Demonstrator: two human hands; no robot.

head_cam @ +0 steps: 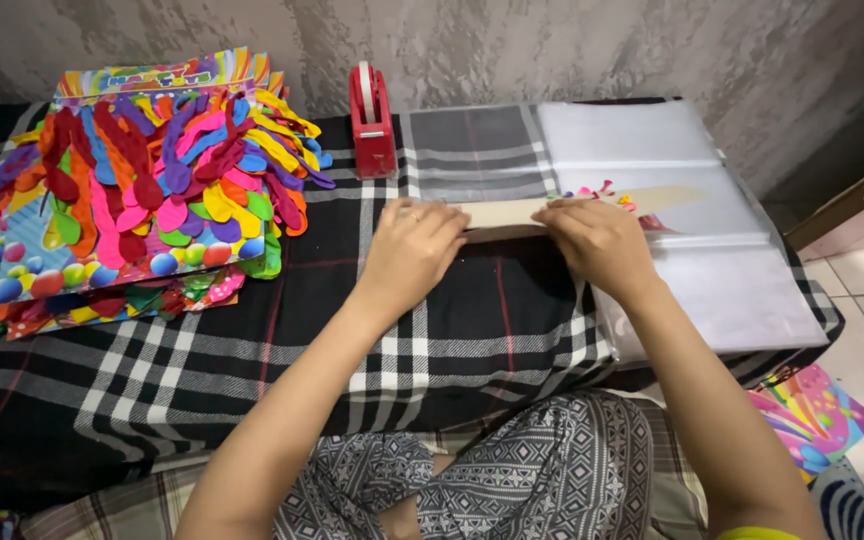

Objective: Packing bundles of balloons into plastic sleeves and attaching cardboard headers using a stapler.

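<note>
checked black cloth (252, 330) covers the low table below a grey wall. balloon cards (132, 200) are heaped at its left edge, clear bags (712, 290) stacked at the right, a red tape dispenser (373, 125) at the back edge. left hand (414, 255) and right hand (600, 240) press fingers-together on a flat card strip (504, 212) mid-table; uneven pressure could probably crease it.
</note>
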